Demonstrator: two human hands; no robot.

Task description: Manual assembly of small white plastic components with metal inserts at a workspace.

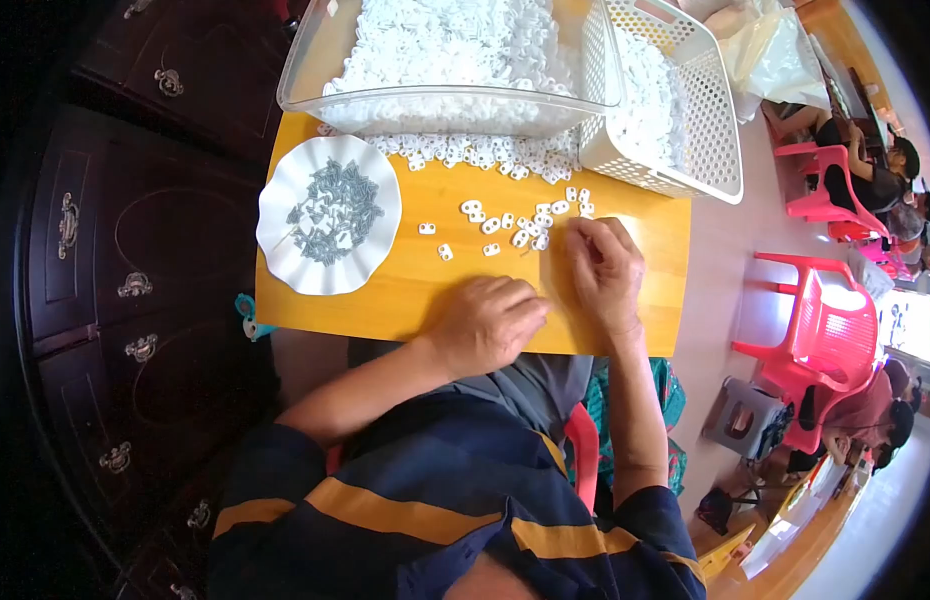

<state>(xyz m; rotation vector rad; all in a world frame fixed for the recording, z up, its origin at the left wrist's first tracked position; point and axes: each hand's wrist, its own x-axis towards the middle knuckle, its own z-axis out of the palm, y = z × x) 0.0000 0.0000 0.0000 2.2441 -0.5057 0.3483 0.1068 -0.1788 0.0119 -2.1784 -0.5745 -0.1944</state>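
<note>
My left hand (495, 318) rests near the table's front edge, back up, its fingers curled together toward the right. Whatever it may hold is hidden beneath the fingers. Just right of the loose pieces, my right hand (607, 270) is closed, thumb and fingertips drawn together; I cannot make out anything between them. Small white two-holed plastic pieces (491, 226) lie scattered beyond both hands. On the left stands a white scalloped plate (281, 256) bearing a pile of thin grey metal pins or screws (351, 198), with a few white pieces among them.
A clear plastic bin (455, 108) full of white pieces stands at the back of the yellow table (405, 300). Beside it is a white perforated basket (640, 172), also filled. Dark drawers (135, 220) flank the left. Pink chairs (825, 320) and other people are off to the right.
</note>
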